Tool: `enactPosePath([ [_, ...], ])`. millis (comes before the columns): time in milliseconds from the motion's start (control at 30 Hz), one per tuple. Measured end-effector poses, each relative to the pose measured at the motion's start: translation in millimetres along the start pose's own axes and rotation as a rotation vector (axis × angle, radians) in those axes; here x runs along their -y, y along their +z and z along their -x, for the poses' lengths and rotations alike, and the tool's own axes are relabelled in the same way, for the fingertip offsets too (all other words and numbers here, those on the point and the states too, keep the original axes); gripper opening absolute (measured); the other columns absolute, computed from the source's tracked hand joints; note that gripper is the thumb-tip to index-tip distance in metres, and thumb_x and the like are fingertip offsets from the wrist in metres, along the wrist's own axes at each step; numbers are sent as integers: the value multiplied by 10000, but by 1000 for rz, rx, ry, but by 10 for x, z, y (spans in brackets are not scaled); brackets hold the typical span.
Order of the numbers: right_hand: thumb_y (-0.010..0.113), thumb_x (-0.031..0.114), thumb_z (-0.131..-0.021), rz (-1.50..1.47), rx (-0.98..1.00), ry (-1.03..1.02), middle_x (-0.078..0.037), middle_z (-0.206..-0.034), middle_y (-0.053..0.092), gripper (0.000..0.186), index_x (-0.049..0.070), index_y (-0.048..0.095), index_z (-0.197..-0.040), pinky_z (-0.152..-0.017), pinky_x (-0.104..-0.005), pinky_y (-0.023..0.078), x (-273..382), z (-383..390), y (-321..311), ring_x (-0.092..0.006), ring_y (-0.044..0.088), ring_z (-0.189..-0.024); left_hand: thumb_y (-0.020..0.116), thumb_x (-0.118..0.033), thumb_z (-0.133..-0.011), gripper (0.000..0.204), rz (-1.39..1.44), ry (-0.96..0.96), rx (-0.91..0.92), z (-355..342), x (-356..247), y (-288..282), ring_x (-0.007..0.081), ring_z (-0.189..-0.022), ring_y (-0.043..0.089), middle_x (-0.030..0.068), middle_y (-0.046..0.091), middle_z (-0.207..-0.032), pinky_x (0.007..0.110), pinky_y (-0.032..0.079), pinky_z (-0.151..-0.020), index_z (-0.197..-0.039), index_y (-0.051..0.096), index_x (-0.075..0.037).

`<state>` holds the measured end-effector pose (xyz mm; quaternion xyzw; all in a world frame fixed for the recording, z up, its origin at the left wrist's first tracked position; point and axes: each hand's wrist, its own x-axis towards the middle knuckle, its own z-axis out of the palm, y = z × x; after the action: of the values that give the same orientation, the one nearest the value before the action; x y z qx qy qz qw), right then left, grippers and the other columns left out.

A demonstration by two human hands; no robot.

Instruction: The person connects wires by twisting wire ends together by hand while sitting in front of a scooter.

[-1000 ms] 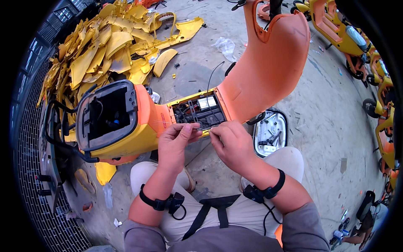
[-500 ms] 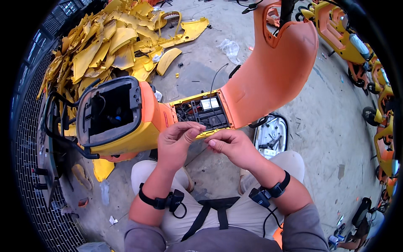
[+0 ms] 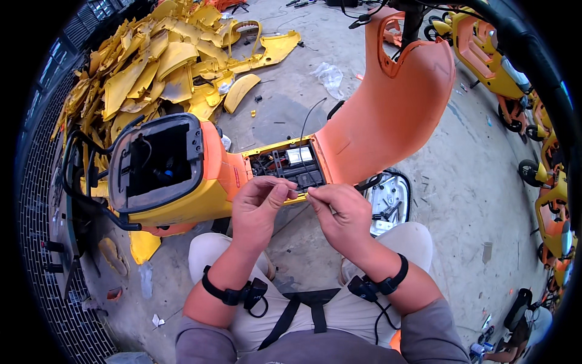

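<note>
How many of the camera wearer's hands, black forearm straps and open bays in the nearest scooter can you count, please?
Hands: 2 (left hand, right hand)
Forearm straps: 2 (left strap, right strap)
Open bays: 2 (seat bay, floor bay)
Total: 6

Upper garment: grey shirt (image 3: 339,355) with a purplish cast; the left sleeve (image 3: 206,340) and right sleeve (image 3: 431,330) leave the forearms uncovered. Left hand (image 3: 259,206) and right hand (image 3: 344,217): bare. Each forearm carries a black band, left band (image 3: 222,294) and right band (image 3: 393,279), fitted with a small dark box. A thin black cable (image 3: 260,313) loops from the left box (image 3: 255,292); another black cable (image 3: 377,321) hangs from the right box (image 3: 362,287). Legwear: pale beige trousers (image 3: 407,244). Flat black straps (image 3: 318,318) cross the lap.
</note>
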<state>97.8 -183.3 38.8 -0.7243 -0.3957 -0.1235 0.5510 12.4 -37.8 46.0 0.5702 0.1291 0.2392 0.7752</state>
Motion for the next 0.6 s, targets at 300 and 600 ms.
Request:
enactPosePath([
  [300,674,88,-873,-431,269,463,-53,-761,626,97,4,676,-923,-536,-248,445,-17,53,-85,-100,569,-601,651,-193,-912,160,51,-9,67,-15,74,-104,187,-819,636,101,652,-936,323,511,-788,-920,583,-48],
  [600,552,183,-978,-723,384,684,-27,-750,598,181,5,586,-977,-514,-218,443,27,20,-142,-76,561,-584,646,-234,-909,182,93,-18,103,-26,151,-126,191,-832,636,100,647,-943,332,509,-791,-916,578,-65],
])
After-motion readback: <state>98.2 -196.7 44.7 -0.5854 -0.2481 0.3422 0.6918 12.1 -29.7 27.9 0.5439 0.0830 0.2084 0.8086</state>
